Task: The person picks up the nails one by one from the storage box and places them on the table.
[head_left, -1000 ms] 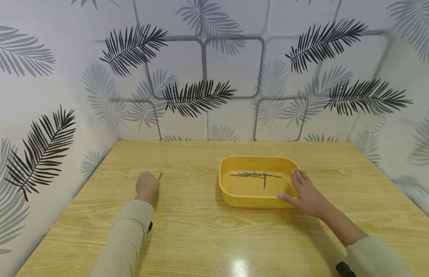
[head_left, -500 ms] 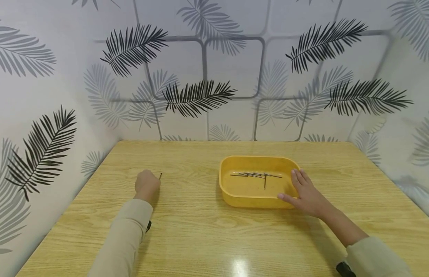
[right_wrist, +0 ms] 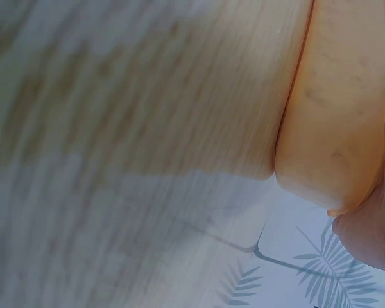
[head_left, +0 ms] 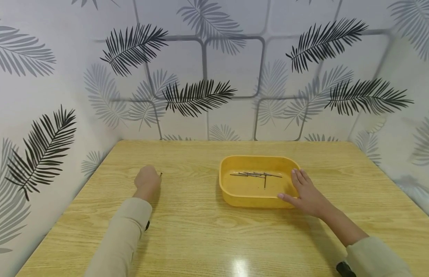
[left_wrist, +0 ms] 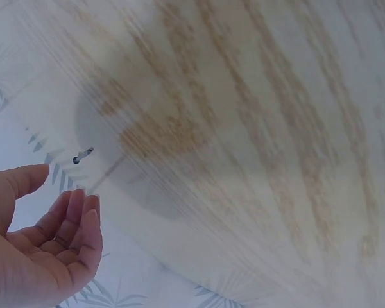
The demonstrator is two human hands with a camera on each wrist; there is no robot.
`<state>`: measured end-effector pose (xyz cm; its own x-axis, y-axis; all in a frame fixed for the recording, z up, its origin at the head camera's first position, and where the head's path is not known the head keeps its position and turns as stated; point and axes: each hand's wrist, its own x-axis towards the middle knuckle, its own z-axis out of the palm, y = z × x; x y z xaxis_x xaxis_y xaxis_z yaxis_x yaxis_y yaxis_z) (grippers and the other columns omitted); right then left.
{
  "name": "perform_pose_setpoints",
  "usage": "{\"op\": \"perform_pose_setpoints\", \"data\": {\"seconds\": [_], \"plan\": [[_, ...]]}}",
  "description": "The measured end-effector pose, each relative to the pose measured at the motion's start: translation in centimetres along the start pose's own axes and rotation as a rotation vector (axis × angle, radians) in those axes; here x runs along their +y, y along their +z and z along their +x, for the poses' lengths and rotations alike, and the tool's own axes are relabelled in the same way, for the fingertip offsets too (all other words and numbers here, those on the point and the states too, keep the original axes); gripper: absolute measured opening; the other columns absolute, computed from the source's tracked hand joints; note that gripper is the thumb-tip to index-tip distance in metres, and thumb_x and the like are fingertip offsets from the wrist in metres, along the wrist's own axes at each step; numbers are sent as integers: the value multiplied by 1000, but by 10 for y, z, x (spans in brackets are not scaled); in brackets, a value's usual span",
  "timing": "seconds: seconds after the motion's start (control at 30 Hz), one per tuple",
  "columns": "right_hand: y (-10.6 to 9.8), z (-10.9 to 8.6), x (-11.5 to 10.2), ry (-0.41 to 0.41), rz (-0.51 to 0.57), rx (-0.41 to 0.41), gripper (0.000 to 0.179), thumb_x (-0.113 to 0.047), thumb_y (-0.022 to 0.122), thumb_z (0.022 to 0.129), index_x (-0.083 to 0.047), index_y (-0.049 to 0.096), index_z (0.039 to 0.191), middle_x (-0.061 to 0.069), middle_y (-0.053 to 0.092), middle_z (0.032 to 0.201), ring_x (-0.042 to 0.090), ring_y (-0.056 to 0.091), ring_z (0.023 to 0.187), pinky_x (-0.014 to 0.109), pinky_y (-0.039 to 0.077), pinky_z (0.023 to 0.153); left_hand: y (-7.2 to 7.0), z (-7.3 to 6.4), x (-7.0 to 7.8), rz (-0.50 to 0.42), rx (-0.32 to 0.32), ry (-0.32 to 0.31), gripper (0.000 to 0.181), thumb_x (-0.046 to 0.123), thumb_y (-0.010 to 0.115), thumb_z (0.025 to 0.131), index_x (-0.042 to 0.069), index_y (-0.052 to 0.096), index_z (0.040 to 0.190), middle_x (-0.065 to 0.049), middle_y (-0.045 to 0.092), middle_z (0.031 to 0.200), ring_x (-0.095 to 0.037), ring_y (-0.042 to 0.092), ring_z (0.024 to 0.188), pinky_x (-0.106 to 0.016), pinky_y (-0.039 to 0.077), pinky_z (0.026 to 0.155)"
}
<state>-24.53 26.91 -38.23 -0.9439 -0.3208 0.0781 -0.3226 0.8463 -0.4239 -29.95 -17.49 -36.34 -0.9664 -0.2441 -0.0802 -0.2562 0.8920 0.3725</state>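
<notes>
Tray [head_left: 259, 202] yellow, round-cornered; nails [head_left: 265, 182] inside slim, dark grey.

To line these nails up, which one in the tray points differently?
The nail nearest the tray's near wall: it runs front to back; the others there lie crosswise.

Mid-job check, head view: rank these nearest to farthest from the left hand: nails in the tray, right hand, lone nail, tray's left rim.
1. Lone nail: just right of the left hand.
2. Tray, left rim: farther right, across the table.
3. Nails: inside the tray, past that rim.
4. Right hand: at the tray's right end.
</notes>
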Motion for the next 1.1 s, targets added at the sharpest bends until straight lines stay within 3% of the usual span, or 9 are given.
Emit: {"op": "perform_pose_setpoints", "data": {"seconds": [0.1,0.27,0.4,0.47,0.53,0.63,1.1], "plan": [[0,0,-1,1,2,1,95,-49,54,88,14,9,142,34,3,150,48,-2,139,65,10,107,0,4,1,37,18,36,31,11,49,87,10,39,58,-1,37,56,-13,35,51,-25,32,46],[1,0,0,2,1,2,95,-49,54,88,14,9,142,34,3,150,47,-2,139,65,10,107,2,7,8,27,61,104,42,12,49,88,14,27,53,5,22,49,-8,21,46,-21,23,42],[2,0,1,3,3,2,95,-49,54,88,14,9,142,34,3,150,47,-3,139,65,10,107,3,6,16,64,132,184,42,17,53,89,11,33,53,4,27,48,-8,23,45,-21,24,41],[2,1,1,2,4,3,95,-49,54,88,14,9,142,34,3,150,47,-3,139,65,10,107,4,7,21,97,165,223,34,20,55,90,3,50,61,-4,47,55,-12,42,48,-24,39,44],[1,1,1,1,2,3,95,-49,54,88,14,9,142,34,3,150,47,-2,139,65,10,107,5,6,25,111,175,253,28,22,56,90,-4,62,82,-13,63,76,-22,59,65,-31,51,58],[0,1,0,0,-1,2,95,-49,54,88,14,8,142,34,3,150,47,-2,139,65,11,107,5,5,34,111,179,303,36,24,57,90,-6,60,111,-21,63,109,-36,61,98,-44,53,79],[1,1,2,2,-8,4,95,-50,54,88,14,8,142,34,3,150,47,-2,139,65,10,107,8,-5,82,129,205,502,38,28,61,89,2,60,118,-15,61,120,-34,57,109,-45,49,87]]}}
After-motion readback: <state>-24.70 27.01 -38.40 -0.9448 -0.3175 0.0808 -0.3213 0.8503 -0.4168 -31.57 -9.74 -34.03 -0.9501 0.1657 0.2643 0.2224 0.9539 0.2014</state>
